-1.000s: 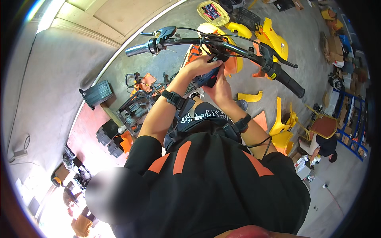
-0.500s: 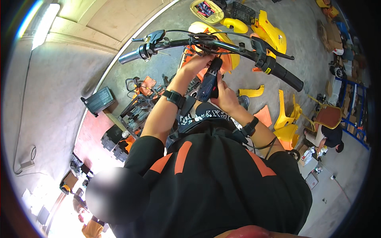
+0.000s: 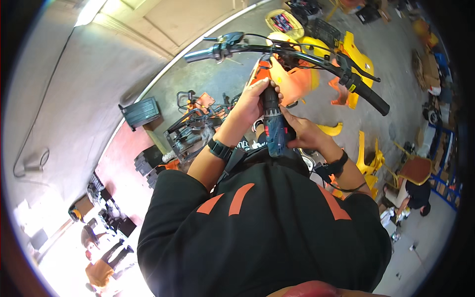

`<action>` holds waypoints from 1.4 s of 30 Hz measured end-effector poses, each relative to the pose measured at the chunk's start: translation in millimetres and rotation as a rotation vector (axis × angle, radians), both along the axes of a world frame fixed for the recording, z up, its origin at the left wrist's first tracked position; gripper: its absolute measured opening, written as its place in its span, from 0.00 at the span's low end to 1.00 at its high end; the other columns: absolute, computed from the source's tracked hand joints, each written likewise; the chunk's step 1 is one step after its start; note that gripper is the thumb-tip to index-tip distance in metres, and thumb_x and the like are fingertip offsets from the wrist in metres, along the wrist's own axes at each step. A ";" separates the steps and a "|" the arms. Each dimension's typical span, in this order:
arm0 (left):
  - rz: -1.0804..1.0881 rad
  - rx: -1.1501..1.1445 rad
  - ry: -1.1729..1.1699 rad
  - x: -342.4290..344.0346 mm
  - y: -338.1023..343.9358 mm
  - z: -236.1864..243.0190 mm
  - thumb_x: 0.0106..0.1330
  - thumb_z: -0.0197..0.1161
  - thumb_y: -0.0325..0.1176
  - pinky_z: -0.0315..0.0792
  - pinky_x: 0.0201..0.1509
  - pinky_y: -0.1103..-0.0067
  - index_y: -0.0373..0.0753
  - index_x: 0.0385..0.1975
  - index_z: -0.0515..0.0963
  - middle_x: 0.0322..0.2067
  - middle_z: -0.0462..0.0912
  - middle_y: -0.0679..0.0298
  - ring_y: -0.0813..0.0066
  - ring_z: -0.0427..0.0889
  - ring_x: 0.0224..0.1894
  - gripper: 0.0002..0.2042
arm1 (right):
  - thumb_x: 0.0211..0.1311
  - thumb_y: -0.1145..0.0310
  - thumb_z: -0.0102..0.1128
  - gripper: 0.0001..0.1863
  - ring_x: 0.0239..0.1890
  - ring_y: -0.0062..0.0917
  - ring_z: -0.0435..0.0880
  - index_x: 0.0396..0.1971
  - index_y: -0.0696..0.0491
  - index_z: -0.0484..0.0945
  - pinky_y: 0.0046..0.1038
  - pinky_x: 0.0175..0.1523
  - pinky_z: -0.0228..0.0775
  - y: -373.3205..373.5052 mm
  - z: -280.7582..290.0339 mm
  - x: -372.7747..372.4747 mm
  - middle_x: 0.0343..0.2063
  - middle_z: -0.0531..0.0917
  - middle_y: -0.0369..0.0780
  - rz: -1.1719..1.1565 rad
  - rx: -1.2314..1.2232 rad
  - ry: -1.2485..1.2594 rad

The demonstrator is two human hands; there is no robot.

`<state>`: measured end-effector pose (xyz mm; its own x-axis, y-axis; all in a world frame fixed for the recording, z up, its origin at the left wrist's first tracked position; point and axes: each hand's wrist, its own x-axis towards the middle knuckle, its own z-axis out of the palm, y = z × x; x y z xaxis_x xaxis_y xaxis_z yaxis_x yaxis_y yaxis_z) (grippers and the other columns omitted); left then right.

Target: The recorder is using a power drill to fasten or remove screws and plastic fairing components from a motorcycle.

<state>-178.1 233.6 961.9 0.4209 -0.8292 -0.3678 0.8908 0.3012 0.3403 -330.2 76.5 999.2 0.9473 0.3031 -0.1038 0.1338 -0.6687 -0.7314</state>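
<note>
A dark blue-black cordless drill point(image 3: 275, 129) is held upright in front of my chest, its chuck end away from me. My right hand point(image 3: 308, 132) grips it from the right side, with the handle mostly hidden behind the palm. My left hand point(image 3: 257, 95) is closed around the black chuck end; any bit or screw there is hidden. Just beyond my hands stand the handlebars point(image 3: 292, 51) of a small vehicle, with black grips, levers and cables. Below the bar is an orange front panel point(image 3: 292, 79), apart from the drill.
Yellow body panels point(image 3: 360, 59) and a yellow basket point(image 3: 285, 24) lie beyond the bars. Bare metal frames point(image 3: 190, 126) and a dark bin point(image 3: 141, 114) are on the left by the wall. A red-brown chair point(image 3: 414, 170) and a bent-over person point(image 3: 418, 198) are at right.
The drill has come back from under the handlebars toward my chest, its chuck now showing. My left hand has moved from beneath the bar onto the chuck. The whole view has shifted.
</note>
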 end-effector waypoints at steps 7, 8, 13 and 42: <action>0.382 -0.381 0.126 -3.9 63.3 121.8 0.74 0.47 0.41 0.74 0.50 0.66 0.40 0.35 0.69 0.34 0.77 0.63 0.65 0.76 0.40 0.12 | 0.37 0.64 0.78 0.59 0.44 0.32 0.82 0.69 0.57 0.48 0.30 0.50 0.73 71.2 95.8 11.3 0.55 0.73 0.45 -0.104 0.665 0.098; 0.420 -0.400 0.089 -8.3 73.5 139.9 0.74 0.47 0.42 0.73 0.50 0.65 0.41 0.35 0.69 0.34 0.77 0.63 0.65 0.76 0.40 0.12 | 0.39 0.61 0.78 0.57 0.40 0.32 0.82 0.68 0.57 0.50 0.30 0.46 0.75 80.5 106.4 9.8 0.54 0.73 0.46 -0.019 0.977 0.207; 0.612 -0.556 -0.049 -37.9 111.8 200.0 0.74 0.46 0.44 0.70 0.56 0.66 0.42 0.36 0.70 0.35 0.78 0.64 0.66 0.76 0.42 0.13 | 0.54 0.45 0.66 0.46 0.30 0.29 0.83 0.63 0.60 0.59 0.25 0.35 0.75 141.2 141.0 -3.0 0.52 0.74 0.50 -0.045 1.617 0.176; 0.609 -0.494 -1.014 -105.8 87.6 234.6 0.73 0.48 0.44 0.70 0.54 0.64 0.38 0.40 0.71 0.46 0.74 0.51 0.56 0.75 0.51 0.14 | 0.55 0.55 0.66 0.43 0.24 0.18 0.76 0.64 0.60 0.54 0.28 0.39 0.67 112.4 127.1 -41.9 0.38 0.77 0.35 0.252 1.819 0.332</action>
<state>-283.9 321.2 1196.5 0.6882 -0.3612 0.6293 -0.0257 0.8546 0.5186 -372.1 188.9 1126.2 0.8797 0.3522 0.3195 -0.1870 0.8739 -0.4487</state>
